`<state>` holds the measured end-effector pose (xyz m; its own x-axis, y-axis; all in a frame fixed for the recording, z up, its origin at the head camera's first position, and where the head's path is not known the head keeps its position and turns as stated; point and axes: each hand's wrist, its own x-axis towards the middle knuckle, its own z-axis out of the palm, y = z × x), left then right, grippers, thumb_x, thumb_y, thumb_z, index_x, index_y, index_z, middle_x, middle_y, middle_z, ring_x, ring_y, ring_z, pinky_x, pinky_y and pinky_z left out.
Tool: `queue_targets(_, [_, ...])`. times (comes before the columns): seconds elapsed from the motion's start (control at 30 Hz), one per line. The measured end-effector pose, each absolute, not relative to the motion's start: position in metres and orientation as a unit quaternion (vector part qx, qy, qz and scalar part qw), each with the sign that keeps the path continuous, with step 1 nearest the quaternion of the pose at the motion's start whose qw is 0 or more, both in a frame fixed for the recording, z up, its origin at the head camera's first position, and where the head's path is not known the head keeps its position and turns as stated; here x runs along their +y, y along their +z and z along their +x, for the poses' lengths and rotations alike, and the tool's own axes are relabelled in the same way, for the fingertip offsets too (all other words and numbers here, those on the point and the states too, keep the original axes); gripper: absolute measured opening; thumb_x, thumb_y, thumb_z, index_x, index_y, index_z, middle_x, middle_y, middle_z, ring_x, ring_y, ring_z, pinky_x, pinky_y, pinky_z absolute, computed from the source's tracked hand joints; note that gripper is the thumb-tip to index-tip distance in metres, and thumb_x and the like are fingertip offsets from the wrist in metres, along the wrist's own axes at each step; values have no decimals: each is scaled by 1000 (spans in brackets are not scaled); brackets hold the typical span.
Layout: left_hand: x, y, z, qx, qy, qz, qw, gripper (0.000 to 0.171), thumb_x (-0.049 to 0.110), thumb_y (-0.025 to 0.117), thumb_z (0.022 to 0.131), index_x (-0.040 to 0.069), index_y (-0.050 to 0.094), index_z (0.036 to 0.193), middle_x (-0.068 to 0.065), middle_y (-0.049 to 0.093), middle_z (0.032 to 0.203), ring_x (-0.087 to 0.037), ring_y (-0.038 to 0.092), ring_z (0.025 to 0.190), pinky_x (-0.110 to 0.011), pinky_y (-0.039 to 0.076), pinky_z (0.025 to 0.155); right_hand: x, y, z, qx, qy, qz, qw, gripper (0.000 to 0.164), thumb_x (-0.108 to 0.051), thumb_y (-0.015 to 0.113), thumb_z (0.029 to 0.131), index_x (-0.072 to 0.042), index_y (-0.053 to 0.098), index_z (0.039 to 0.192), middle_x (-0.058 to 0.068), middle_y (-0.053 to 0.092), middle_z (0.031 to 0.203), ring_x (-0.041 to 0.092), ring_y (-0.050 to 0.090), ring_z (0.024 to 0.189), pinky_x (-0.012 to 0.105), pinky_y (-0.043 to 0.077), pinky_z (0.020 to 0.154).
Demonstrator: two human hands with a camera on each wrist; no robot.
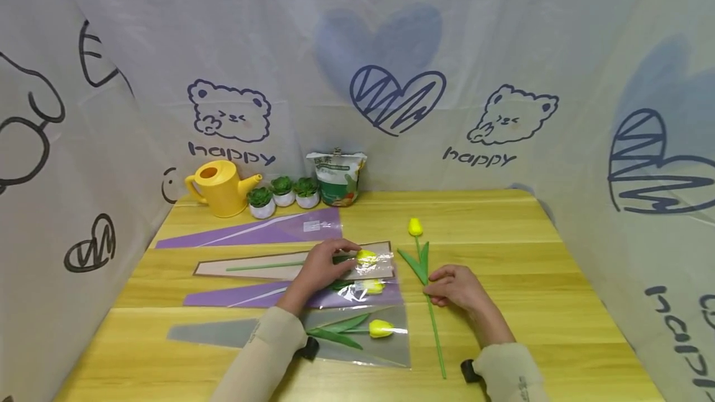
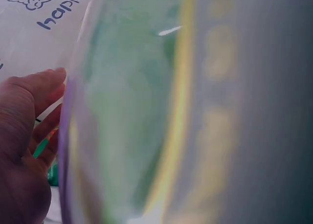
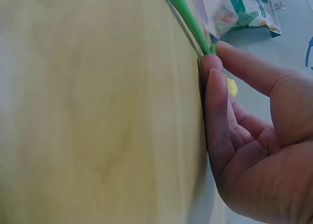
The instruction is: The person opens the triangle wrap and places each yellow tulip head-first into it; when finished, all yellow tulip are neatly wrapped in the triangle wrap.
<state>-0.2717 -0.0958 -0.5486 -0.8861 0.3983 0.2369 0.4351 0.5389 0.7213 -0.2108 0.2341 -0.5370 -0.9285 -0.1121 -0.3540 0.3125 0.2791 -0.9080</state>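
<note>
With thumb and forefinger, my right hand (image 1: pixel 459 288) pinches the green stem of a yellow artificial tulip (image 1: pixel 415 227) lying on the table; the right wrist view shows the pinched stem (image 3: pixel 188 18) close up. My left hand (image 1: pixel 324 265) rests over a clear flower sleeve (image 1: pixel 212 267) with a brown border, its fingers near the yellow tulip (image 1: pixel 365 257) inside. Below lie a purple sleeve (image 1: pixel 223 297) and a grey sleeve (image 1: pixel 212 332), each with a yellow tulip in it. Blurred plastic hides much of the left wrist view, where the fingers (image 2: pixel 49 79) look loosely extended.
A purple sleeve (image 1: pixel 251 234) lies farther back. Along the rear edge stand a yellow watering can (image 1: pixel 223 191), several small potted succulents (image 1: pixel 283 191) and a clipped green-and-white bag (image 1: pixel 337 182). A printed curtain (image 1: pixel 480 36) encloses the wooden table (image 1: pixel 536 278).
</note>
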Motion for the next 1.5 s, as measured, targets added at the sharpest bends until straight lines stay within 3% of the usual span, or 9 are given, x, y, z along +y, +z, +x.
queue_targets(0.2, [-107,-534,-281,-884,-413,-216,36,27,19,79,92,13,77,119,-6,76,119,-28,70,112,-48,55,99,231,-534,-210,785,-592,70,170,34,4,79,85,13,61,113,14,75,82,15,68,62,25,57,56])
queue_targets(0.43, [-136,-509,-312,-913,-379,-145,35,28,16,70,98,8,73,125,-14,73,125,-36,67,115,-54,53,97,229,-536,-211,792,-582,84,163,25,6,77,84,11,64,105,11,74,77,14,68,60,24,57,55])
queue_targets(0.7, [-161,-526,-329,-926,-365,-100,11,36,11,70,97,8,69,133,-19,71,124,-40,65,112,-55,51,96,231,-540,-211,793,-577,102,169,15,7,75,85,9,68,98,14,71,75,15,68,59,25,57,55])
queue_targets(1.0, [-162,-542,-334,-932,-350,-97,12,47,7,72,95,4,62,141,-18,69,134,-43,58,126,-57,38,116,231,-539,-212,792,-576,101,174,15,6,74,86,9,69,100,14,71,76,16,69,61,25,58,57])
queue_targets(1.23, [-160,-540,-332,-913,-406,-34,31,38,4,75,93,2,69,130,-15,76,120,-35,69,116,-51,48,108,232,-537,-212,799,-568,98,173,17,3,74,88,10,68,103,14,71,78,15,70,63,25,59,58])
queue_targets(1.5, [-154,-540,-335,-930,-358,-53,71,29,10,79,91,6,77,120,-10,80,104,-29,76,98,-48,55,95,234,-537,-211,804,-562,90,169,21,1,76,88,10,68,105,13,72,79,15,70,63,26,59,58])
